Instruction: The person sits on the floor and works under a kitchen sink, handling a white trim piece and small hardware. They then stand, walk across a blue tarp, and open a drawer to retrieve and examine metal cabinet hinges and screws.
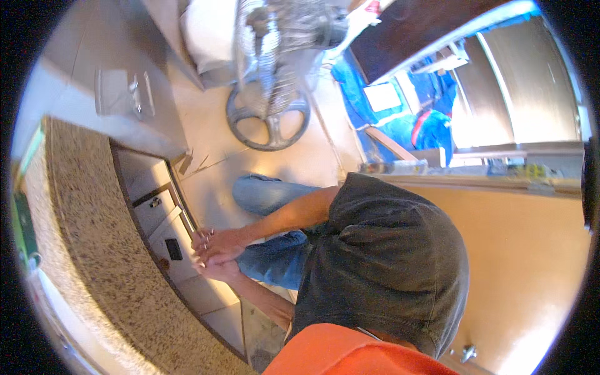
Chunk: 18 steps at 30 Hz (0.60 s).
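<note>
Head view: your right hand lies against your left hand, fingers partly bent, just beside the pale recess under the speckled granite worktop. I cannot tell whether the grip pinches something small or the fingers only rest on one another. A black rectangular piece sits in that recess, just left of your fingertips.

With your knuckles this close to the recess's dark edge, a sudden push to the left could scrape them. If something small is hidden between your fingers, a loosened hold could drop it into the recess or onto the floor, where it might be hard to find. The worktop's edge runs alongside your hands, so a careless lift could knock a wrist against stone.

Mind your legs too: the round spoked base of a blurred stand is near your jeans, and a kick could tip it. Leaning back without looking could bump you into the tan panel to the right.
</note>
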Available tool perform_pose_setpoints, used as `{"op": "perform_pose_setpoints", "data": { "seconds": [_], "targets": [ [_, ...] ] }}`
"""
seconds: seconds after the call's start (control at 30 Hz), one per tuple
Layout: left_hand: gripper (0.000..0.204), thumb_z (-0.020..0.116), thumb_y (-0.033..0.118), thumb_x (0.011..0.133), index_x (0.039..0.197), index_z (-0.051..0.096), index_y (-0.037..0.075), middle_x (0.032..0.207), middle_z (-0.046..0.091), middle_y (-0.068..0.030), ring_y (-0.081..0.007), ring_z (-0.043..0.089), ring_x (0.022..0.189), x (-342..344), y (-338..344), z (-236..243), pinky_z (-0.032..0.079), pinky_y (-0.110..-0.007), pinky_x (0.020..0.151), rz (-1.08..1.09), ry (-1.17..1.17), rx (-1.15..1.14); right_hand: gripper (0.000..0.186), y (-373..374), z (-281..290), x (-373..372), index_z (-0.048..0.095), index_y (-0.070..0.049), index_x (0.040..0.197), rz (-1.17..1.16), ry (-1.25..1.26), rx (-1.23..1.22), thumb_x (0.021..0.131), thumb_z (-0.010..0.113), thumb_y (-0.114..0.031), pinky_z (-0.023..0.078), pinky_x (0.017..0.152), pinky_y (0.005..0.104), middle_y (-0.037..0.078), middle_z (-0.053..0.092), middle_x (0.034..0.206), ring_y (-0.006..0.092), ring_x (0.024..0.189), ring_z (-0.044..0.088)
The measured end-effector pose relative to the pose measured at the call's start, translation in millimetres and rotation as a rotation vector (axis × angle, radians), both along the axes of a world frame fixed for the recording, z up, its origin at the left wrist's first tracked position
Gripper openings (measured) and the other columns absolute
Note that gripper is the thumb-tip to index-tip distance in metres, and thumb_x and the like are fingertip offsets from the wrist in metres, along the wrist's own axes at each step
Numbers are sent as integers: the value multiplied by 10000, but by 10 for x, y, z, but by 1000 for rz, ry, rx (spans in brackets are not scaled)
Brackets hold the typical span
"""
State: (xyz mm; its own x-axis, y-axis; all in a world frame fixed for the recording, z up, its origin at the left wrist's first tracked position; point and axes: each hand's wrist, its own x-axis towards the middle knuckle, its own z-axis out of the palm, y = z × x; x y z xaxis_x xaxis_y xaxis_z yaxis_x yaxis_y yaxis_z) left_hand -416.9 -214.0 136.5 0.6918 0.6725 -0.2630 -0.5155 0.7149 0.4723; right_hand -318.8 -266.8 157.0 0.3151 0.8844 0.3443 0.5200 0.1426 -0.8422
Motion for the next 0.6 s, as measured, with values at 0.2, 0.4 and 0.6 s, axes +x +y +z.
{"op": "perform_pose_setpoints", "data": {
  "seconds": [0.2, 0.4, 0.6],
  "targets": [
    [700, 274, 565, 1023, 1535, 260, 88, 1493, 406, -190, -333, 403, 1375, 492, -478, 2026, 330, -461, 1136, -382, 381, 178, 692, -1143, 188, 1124, 355, -67, 1491, -209, 114, -800, 983, 439, -530, 276, 1132, 569, 238, 485, 1420, 368, 1335, 447],
    [571, 443, 392, 1032, 1457, 392, 14, 1325, 569, -171, -272, 544, 1236, 596, -1098, 2676, 416, -380, 1051, -940, 618, 701, 542, -3238, 520, 1644, 503, -173, 1379, -570, -35, -931, 936, 535, -483, 475, 970, 482, 173, 604, 1301, 371, 1161, 588],
    [545, 524, 342, 1020, 1422, 442, -18, 1303, 596, -179, -248, 577, 1183, 553, -1470, 3043, 426, -355, 1040, -1443, 552, 920, 599, -4218, 1028, 1228, 516, -66, 1359, -904, 460, -1069, 933, 550, -487, 441, 1009, 465, 224, 606, 1275, 388, 1193, 567]
  ]
}}
